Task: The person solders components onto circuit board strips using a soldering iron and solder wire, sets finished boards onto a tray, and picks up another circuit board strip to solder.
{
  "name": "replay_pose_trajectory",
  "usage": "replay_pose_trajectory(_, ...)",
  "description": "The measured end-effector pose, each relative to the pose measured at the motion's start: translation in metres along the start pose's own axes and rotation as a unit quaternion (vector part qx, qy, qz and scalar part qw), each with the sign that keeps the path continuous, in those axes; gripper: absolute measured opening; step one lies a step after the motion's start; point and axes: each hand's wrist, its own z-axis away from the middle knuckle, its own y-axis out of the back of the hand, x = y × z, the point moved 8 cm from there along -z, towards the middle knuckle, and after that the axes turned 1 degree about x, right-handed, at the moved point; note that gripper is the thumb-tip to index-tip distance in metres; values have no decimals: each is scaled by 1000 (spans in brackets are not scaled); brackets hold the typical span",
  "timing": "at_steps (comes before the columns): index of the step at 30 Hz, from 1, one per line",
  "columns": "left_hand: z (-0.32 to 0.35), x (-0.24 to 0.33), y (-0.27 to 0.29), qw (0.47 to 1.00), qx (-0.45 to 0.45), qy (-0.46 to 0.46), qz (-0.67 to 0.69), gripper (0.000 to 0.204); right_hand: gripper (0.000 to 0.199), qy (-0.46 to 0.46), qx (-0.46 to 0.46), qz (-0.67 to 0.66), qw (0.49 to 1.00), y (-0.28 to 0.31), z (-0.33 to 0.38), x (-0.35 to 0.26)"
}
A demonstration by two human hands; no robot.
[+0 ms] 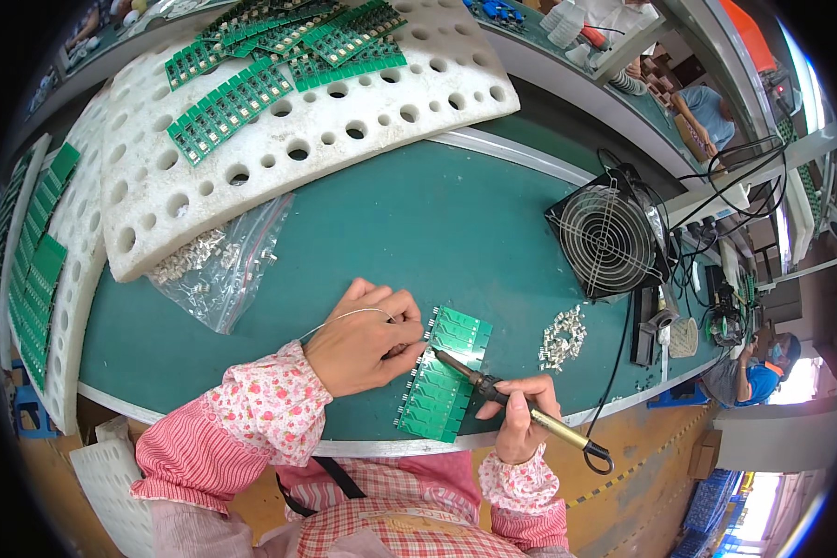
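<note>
Gripping a soldering iron (521,409), the right hand (523,418) works the green circuit board (445,374) while the left hand (367,339) pinches solder wire (344,316).

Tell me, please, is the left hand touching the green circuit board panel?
Touching: in the head view, the left hand rests its fingertips on the green circuit board panel's left edge.

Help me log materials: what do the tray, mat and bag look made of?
Tray: white foam, probably; matte, thick, punched with round holes. Mat: green rubber or vinyl, it seems; smooth, dull sheen. Bag: clear thin plastic, glossy and wrinkled, small metal parts visible inside.
</note>
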Motion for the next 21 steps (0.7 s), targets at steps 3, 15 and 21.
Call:
replay_pose_trajectory(3, -1, 1, 0, 1000, -3, -2, 3, 14, 25, 11, -15, 43, 999, -4, -1, -5)
replay_pose_trajectory(15, 0, -1, 5, 1000, 0, 14, 23, 18, 17, 29, 55, -27, 998, 10, 6, -1)
replay_pose_trajectory(21, 1, -4, 9, 999, -8, 39, 7, 16, 32, 164, -41, 255, 952, -10, 14, -30)
